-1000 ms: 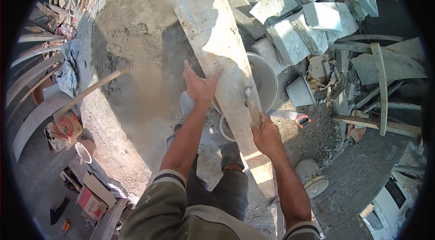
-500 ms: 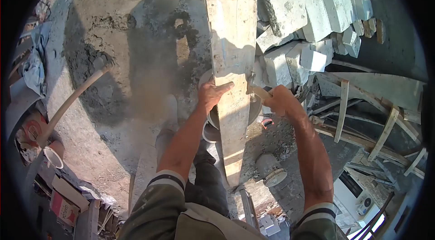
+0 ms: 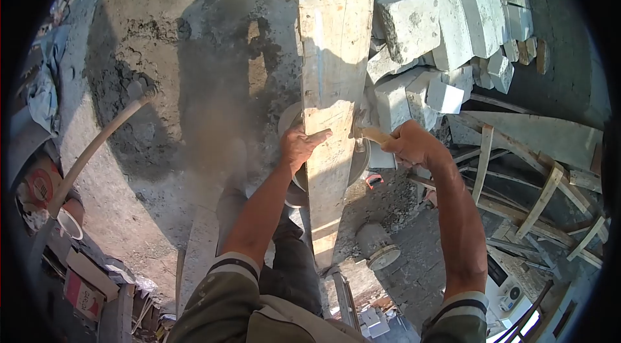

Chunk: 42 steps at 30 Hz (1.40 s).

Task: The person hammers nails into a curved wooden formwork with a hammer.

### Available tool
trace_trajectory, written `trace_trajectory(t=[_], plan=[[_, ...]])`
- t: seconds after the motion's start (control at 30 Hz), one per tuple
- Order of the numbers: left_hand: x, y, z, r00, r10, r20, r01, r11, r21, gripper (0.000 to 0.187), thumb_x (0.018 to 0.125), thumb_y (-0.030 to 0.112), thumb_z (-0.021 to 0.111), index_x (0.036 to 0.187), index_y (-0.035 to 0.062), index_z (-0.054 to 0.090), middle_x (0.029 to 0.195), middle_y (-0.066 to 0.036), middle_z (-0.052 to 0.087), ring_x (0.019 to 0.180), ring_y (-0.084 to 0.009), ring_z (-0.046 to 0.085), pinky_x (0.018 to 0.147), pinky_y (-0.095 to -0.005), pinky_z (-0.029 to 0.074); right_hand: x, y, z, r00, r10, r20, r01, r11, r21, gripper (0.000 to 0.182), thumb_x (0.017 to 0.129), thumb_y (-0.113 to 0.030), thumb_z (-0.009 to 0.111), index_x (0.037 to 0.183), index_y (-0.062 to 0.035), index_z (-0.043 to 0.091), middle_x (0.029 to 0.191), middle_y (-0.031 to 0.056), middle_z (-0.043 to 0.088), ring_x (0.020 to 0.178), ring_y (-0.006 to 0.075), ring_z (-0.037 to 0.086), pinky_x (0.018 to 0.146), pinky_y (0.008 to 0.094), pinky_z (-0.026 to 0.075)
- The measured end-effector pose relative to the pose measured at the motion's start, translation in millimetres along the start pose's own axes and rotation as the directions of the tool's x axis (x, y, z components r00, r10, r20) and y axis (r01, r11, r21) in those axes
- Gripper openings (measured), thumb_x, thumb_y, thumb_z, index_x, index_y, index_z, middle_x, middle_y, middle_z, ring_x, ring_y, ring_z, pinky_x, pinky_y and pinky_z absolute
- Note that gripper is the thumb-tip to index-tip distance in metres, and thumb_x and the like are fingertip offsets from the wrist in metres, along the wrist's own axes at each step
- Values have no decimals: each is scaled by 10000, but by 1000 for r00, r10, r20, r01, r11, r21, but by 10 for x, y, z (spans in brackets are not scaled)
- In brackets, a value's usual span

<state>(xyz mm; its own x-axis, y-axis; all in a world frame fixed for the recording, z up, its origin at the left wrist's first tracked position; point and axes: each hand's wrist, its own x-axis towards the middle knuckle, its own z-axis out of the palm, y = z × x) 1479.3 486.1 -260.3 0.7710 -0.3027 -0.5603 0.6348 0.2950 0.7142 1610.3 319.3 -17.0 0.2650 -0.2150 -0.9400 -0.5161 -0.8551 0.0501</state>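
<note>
A long wooden board (image 3: 336, 39) runs away from me, with cement-like stains on its face. My left hand (image 3: 299, 149) grips its left edge, the thumb lying across the top face and the other fingers hidden at the side. In my closed right hand (image 3: 414, 144) is the wooden handle of a hammer (image 3: 374, 134). The hammer's metal head is at the board's right edge; whether it touches cannot be made out. Beneath the board, a round bucket (image 3: 288, 121) shows on both sides, mostly covered.
Concrete blocks (image 3: 409, 22) are stacked at the upper right. Wooden frames (image 3: 543, 197) lie below them. A small cylindrical container (image 3: 377, 246) lies on the rubble floor. At the left, a long-handled tool (image 3: 97, 142) rests with its head in wet mortar (image 3: 132, 126).
The view has shifted slightly. My right hand sits a little farther right of the board, with the hammer's head still at its edge. The left hand keeps its hold.
</note>
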Motion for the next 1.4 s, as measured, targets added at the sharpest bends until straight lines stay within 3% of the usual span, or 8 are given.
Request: trace_trajectory(t=[0.3,0.33,0.6,0.87,1.03,1.27,1.33,1.4], plan=[[-88,-29,10,994,8,-108,-29,980,-196,219,801,92,741,978,-7,660,971,-72,692,842,-132,642,755,-275,513,-108,273,949,984,-2,-176,25,991,129,428,749,-259,677,970,102,611,922,298,634,884,407,633,777,444,487],[-96,-16,-21,994,-10,-111,13,999,30,230,790,96,751,953,-31,650,939,-90,693,822,-146,650,739,-285,523,-113,327,1010,984,16,-176,9,990,139,428,749,-259,677,970,102,611,922,298,634,884,407,633,777,444,487],[-128,-437,-189,988,-125,-92,66,873,-484,353,811,-38,658,1120,-116,506,1091,-217,613,964,-293,643,896,-381,538,28,306,1235,978,-41,-207,66,991,115,375,737,-201,641,953,103,600,943,324,619,938,445,609,831,461,483],[-212,-27,-230,999,37,-6,-36,919,-392,367,817,-8,693,1153,-83,566,1088,-140,636,938,-200,638,829,-352,534,-131,61,506,980,-195,-46,177,949,-261,322,763,-191,614,870,113,606,730,248,631,680,328,657,638,400,495],[-237,132,-119,996,35,-79,-61,937,-344,293,797,25,727,1047,-83,621,1011,-123,663,873,-165,639,775,-308,528,43,419,1220,921,-142,-362,116,989,-93,335,737,-188,636,887,110,606,882,299,636,863,396,645,765,432,502],[-155,160,-42,1000,6,-18,-10,965,-264,251,794,22,729,1021,-53,654,1000,-110,675,874,-165,639,790,-299,530,-161,481,905,991,-29,-132,34,999,37,377,716,-185,605,956,106,588,859,296,637,844,406,646,783,451,488],[-142,180,-57,998,-41,-54,28,975,-220,271,782,17,737,1021,-73,645,1011,-125,673,875,-175,642,799,-307,533,-13,634,1180,938,-105,-330,119,993,22,427,713,-206,617,1000,108,583,720,190,623,668,229,627,634,375,492],[-180,161,-57,996,-55,-75,33,966,-258,308,759,10,753,1021,-96,630,1009,-144,671,877,-186,645,796,-304,536,-26,654,1203,942,-110,-317,136,989,62,429,716,-207,616,1007,106,584,718,189,623,666,229,626,630,372,490]])
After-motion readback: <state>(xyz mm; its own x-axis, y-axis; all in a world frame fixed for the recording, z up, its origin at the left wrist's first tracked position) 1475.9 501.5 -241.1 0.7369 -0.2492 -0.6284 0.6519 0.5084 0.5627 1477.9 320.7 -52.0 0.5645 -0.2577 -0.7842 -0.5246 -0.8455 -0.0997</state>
